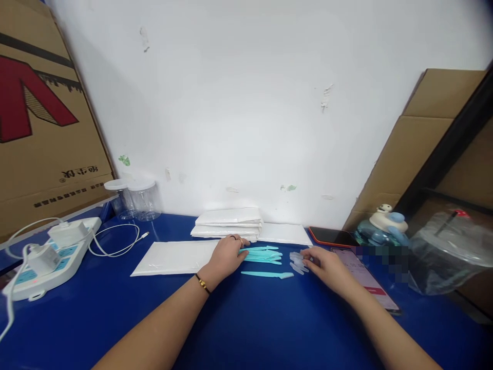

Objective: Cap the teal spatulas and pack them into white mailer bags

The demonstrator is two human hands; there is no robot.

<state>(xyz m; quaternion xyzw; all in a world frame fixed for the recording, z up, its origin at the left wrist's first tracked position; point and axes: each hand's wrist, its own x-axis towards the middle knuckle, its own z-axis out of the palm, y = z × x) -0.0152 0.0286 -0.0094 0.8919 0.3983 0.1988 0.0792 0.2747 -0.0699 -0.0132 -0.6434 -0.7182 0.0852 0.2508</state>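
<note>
Slim turquoise eyebrow razors (264, 255) lie in a loose pile at the middle of the blue table, their handles toward my left hand (230, 253). This hand rests at the pile's left end, fingers stretched out and touching the handles. A single razor (267, 275) lies apart, just in front of the pile. To the right is a small heap of translucent blade caps (297, 262). My right hand (324, 264) reaches in from the right, its thumb and fingertips closed around a cap at the heap's edge.
A flat white packet (169, 258) lies left of my left hand. White packets (227, 223) are stacked against the wall. On the right are a phone with a lit screen (365, 277), a dark phone (333, 236) and a plastic-bagged tub (450, 252). A power strip (57, 257) and clear jars (144, 200) stand left.
</note>
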